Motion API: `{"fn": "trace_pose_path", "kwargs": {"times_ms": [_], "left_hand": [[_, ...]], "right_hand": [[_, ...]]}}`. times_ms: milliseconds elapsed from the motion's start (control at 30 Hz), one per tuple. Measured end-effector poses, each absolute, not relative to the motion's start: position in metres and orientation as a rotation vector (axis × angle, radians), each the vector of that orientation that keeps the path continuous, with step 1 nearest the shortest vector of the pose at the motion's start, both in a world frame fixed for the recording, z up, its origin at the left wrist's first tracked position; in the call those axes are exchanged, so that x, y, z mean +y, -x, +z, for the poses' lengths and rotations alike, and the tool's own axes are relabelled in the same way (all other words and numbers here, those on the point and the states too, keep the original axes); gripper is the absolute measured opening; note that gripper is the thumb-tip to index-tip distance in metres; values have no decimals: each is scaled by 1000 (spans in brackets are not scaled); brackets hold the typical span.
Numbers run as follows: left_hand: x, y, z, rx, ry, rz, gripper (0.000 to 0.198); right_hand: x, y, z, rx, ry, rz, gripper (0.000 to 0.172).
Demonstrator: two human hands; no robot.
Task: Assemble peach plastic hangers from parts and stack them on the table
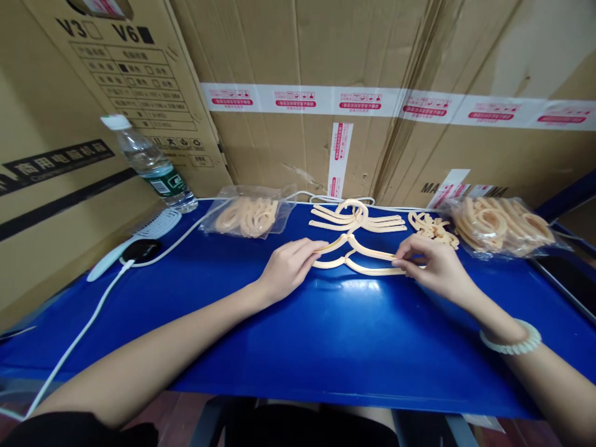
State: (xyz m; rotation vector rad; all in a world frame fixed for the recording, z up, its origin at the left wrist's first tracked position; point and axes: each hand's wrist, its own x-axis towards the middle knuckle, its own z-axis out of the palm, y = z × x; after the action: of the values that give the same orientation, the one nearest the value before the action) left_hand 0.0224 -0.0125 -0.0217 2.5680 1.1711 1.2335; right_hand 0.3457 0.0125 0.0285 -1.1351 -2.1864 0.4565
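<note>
A thin cream plastic hanger-shaped piece (358,254) lies flat on the blue table (298,347). My left hand (288,267) pinches its left end, fingers closed on it. My right hand (433,264) pinches its right end. Just behind it lies a small stack of the same cream pieces (356,217). To the right of the stack sits a little heap of small cream parts (433,228).
A clear bag of cream rings (249,215) lies at the back left, another bag (503,226) at the back right. A water bottle (149,162), a white comb-like tool (135,239), a black puck with a white cable (139,249) sit at left. Cardboard boxes (372,74) wall the back.
</note>
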Motion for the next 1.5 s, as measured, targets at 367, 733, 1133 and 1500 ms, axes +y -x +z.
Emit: {"fn": "trace_pose_path", "kwargs": {"times_ms": [367,733,1133,1500], "left_hand": [[-13,-26,-23,1070,-2419,1244,23],[-13,-27,-24,1077,-2397,1269,21],[-10,-27,-24,1122,-2190,1333,21],[-10,-25,-24,1144,-2215,1329,20]], "right_hand": [[62,-422,26,-2248,1415,-232,27],[74,-427,10,-2460,1352,-479,27],[31,-378,42,-1413,1198,546,18],[18,-351,33,-982,1162,1238,33]]}}
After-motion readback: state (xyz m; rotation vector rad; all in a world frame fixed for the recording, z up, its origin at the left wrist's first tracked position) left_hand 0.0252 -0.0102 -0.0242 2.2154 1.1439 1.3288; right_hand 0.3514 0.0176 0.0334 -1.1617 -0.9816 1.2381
